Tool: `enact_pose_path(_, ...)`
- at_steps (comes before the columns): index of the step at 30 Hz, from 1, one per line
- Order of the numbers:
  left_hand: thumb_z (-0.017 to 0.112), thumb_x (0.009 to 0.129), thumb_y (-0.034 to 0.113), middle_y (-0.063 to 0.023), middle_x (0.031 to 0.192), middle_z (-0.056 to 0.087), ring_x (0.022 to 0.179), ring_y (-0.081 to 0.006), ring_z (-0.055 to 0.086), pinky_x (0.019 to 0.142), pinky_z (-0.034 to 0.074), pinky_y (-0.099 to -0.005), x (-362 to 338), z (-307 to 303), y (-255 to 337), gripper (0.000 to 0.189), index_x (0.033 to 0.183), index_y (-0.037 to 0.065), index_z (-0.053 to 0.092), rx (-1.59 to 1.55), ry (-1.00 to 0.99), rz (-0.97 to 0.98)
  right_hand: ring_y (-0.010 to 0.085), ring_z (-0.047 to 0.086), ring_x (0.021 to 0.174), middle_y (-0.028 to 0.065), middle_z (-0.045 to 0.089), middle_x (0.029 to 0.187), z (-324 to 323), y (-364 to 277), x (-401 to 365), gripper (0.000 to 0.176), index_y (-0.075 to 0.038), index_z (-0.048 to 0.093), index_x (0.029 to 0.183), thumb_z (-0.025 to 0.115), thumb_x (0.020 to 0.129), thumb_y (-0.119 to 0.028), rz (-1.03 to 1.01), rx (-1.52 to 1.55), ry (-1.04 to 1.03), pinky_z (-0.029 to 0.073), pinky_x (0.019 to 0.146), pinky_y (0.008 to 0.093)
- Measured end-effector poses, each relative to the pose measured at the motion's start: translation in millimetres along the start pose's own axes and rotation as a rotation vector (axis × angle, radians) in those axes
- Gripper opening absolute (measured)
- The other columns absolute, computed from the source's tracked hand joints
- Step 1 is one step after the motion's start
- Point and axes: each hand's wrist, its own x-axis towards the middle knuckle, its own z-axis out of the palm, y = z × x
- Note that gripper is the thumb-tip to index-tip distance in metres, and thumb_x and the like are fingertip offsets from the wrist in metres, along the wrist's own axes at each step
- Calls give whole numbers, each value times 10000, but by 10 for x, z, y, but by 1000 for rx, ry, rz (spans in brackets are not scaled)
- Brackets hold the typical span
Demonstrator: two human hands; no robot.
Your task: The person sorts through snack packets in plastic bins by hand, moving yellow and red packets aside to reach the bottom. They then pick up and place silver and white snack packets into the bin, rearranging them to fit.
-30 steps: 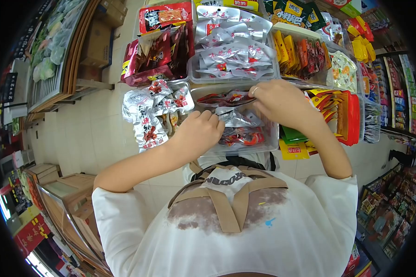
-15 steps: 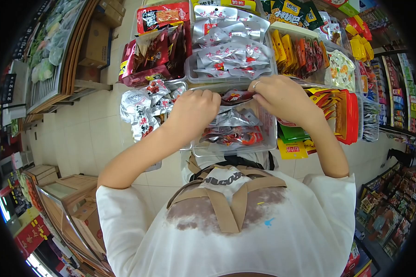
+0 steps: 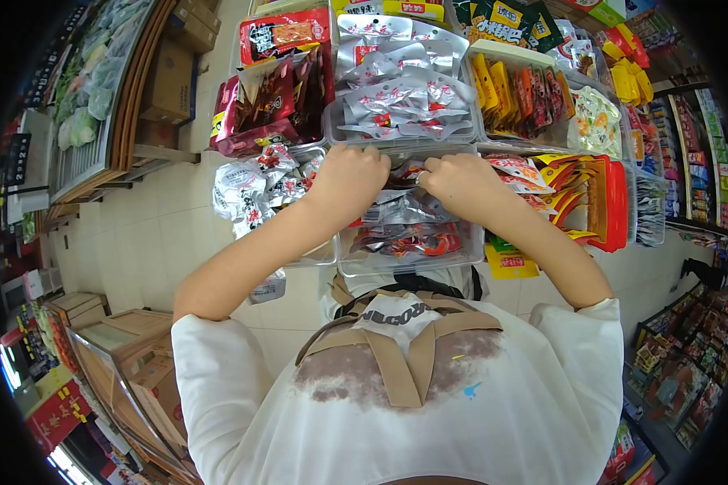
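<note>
A clear plastic bin (image 3: 412, 263) in front of me holds silver and red snack packets (image 3: 412, 238). Over its back part, a dark, shiny snack packet (image 3: 404, 173) lies between my two hands. My left hand (image 3: 349, 182) is closed at the packet's left end, its fingertips curled down out of sight. At the other end, my right hand (image 3: 465, 184) pinches the packet, thumb and fingers together. Part of the packet is hidden behind the hands.
Behind stands a bin of silver pouches (image 3: 408, 97), with dark red packets (image 3: 275, 97) to its left and yellow packets (image 3: 497, 89) to its right. Silver packets (image 3: 247, 190) sit at left, a red tub (image 3: 613, 202) at right. A vegetable shelf (image 3: 97, 89) stands far left.
My right hand has moved left and slightly down, closer to my left hand, uncovering the red and white packets at right. My left hand has shifted only slightly.
</note>
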Motion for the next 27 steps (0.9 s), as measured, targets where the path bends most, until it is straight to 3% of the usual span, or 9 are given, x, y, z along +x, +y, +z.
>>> enact_pose_path(4, 569, 652, 91, -4, 735, 553, 778, -177, 546, 647, 405, -307, 6, -124, 0, 107, 755, 98, 540, 26, 168, 4, 249, 624, 751, 81, 597, 818, 22, 1, -1, 132, -50, 607, 780, 588, 651, -29, -33, 7, 85, 508, 633, 357)
enact_pose_path(6, 569, 644, 110, 18, 693, 518, 777, -154, 493, 623, 368, -291, 12, -242, -2, 94, 722, 113, 517, 91, 379, 48, 247, 626, 750, 80, 604, 829, -34, -23, 7, 129, -54, 609, 782, 587, 656, -39, 10, -4, 25, 509, 642, 353)
enact_pose_path(9, 578, 630, 146, 27, 691, 505, 780, -149, 480, 622, 359, -290, 56, -346, -14, 108, 710, 132, 506, 68, 500, 160, 226, 638, 768, 90, 634, 815, -79, -32, 14, 96, -68, 630, 783, 568, 711, -85, 12, -36, -23, 506, 640, 344)
enact_pose_path(13, 623, 649, 206, 29, 698, 510, 772, -154, 497, 622, 363, -296, 136, -209, -26, 134, 717, 139, 529, -76, 457, 274, 232, 641, 740, 90, 639, 764, -56, -31, 20, 86, -75, 636, 764, 575, 705, -88, 45, -46, -62, 508, 618, 349)
enact_pose_path(16, 656, 694, 226, 9, 752, 539, 772, -173, 528, 646, 372, -287, 131, -211, -45, 193, 833, 123, 569, -277, 354, 221, 238, 642, 715, 85, 635, 714, -50, -8, -21, 82, -81, 639, 756, 579, 702, -90, 26, -45, -55, 507, 599, 353)
enact_pose_path(19, 620, 740, 132, -75, 913, 581, 831, -249, 588, 698, 458, -355, -41, -224, -150, 344, 1063, 59, 526, -675, 70, 63, 263, 626, 731, 84, 613, 776, -26, 11, -34, 101, -57, 615, 763, 567, 674, -54, 46, 32, -66, 503, 634, 365)
enact_pose_path(23, 589, 756, 94, -99, 914, 589, 866, -268, 590, 677, 482, -375, -189, -53, -187, 326, 1071, 37, 527, -625, 18, -9, 262, 620, 732, 81, 613, 778, 30, 47, -38, 103, -59, 623, 761, 556, 682, -49, -3, 26, 35, 490, 650, 372)
enact_pose_path(25, 571, 717, 40, -97, 886, 593, 806, -265, 595, 646, 483, -363, -193, -39, -143, 366, 1082, 40, 539, -463, 153, -41, 263, 617, 735, 81, 613, 778, 31, 44, -21, 104, -61, 624, 759, 555, 683, -48, -19, 35, 57, 485, 656, 373)
enact_pose_path(27, 577, 685, 34, -89, 863, 593, 760, -262, 593, 641, 482, -363, -143, -184, -101, 392, 1076, 40, 545, -343, 156, -28, 275, 621, 703, 92, 610, 734, 21, 58, -10, 103, -59, 624, 765, 561, 684, -68, -7, 28, -15, 494, 628, 379)
